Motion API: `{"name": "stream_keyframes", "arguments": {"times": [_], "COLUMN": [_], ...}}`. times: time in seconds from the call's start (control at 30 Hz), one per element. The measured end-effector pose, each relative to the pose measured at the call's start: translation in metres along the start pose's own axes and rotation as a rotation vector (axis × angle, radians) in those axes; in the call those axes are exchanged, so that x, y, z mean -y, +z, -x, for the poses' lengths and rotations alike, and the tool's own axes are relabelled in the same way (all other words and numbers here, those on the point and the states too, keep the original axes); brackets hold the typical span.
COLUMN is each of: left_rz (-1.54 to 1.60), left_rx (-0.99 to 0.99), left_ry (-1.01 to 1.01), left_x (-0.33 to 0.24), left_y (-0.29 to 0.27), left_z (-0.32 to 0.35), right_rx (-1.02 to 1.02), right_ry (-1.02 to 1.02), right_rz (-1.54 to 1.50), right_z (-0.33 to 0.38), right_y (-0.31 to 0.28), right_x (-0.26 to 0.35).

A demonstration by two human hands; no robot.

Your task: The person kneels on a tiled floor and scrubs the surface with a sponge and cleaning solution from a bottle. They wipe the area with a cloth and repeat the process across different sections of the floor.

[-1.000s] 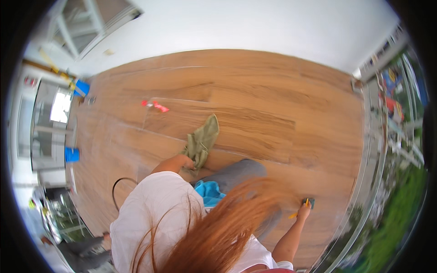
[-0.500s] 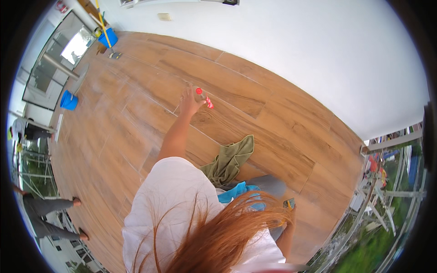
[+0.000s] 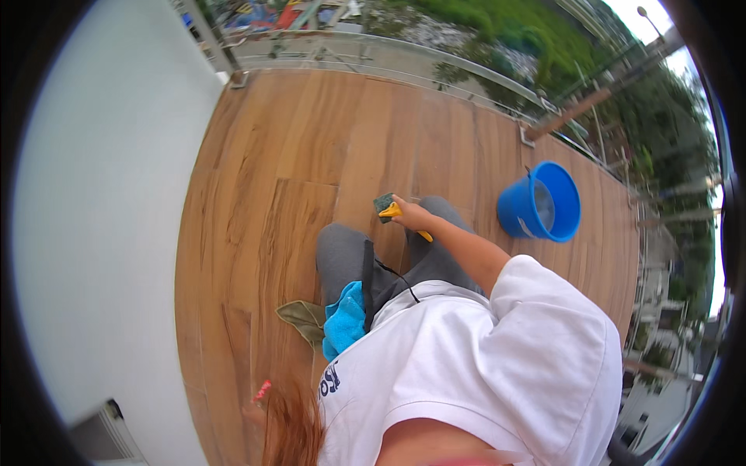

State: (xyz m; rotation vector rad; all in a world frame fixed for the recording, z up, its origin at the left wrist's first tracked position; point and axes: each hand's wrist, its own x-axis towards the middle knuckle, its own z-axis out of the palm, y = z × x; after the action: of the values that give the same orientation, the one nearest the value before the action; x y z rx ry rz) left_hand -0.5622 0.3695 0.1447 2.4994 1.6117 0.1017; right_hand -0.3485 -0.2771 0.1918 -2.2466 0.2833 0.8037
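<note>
In the head view, the person sits or kneels on a wooden deck floor (image 3: 295,171), grey trouser legs stretched toward the railing. One hand (image 3: 412,215), the right as far as the twisted view lets me judge, reaches out over the knee with its fingers curled shut around a sponge (image 3: 386,207), yellow with a dark green scouring face; the green end pokes out toward the floor, and a bit of yellow shows past the wrist side of the fist. The sponge sits at the knee, just above or touching the floor boards; I cannot tell which. The left hand is not clearly seen: a reddish thing (image 3: 262,391) lies at the lower edge of the floor near strands of hair, and skin beside it may be that hand, but whether it is spread or closed cannot be told. A blue bucket (image 3: 544,203) stands upright on the floor to the side of the reaching arm, near but apart from it. A blue cloth (image 3: 344,318) lies against the hip, and an olive rag (image 3: 305,317) lies on the floor, touching it. A white wall (image 3: 101,233) borders the floor's far side.
</note>
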Motion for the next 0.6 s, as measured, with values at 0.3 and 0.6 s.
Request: {"name": "stream_keyframes", "arguments": {"times": [0.3, 0.6], "left_rz": [-0.209, -0.210], "left_rx": [0.155, 0.051], "left_ry": [0.075, 0.175], "left_x": [-0.047, -0.089], "left_y": [0.043, 0.021], "left_z": [0.030, 0.035], "right_rx": [-0.018, -0.337], "right_ry": [-0.092, 0.046], "right_rz": [0.132, -0.140], "right_z": [0.003, -0.002], "right_y": [0.041, -0.022], "right_x": [-0.046, -0.094]}}
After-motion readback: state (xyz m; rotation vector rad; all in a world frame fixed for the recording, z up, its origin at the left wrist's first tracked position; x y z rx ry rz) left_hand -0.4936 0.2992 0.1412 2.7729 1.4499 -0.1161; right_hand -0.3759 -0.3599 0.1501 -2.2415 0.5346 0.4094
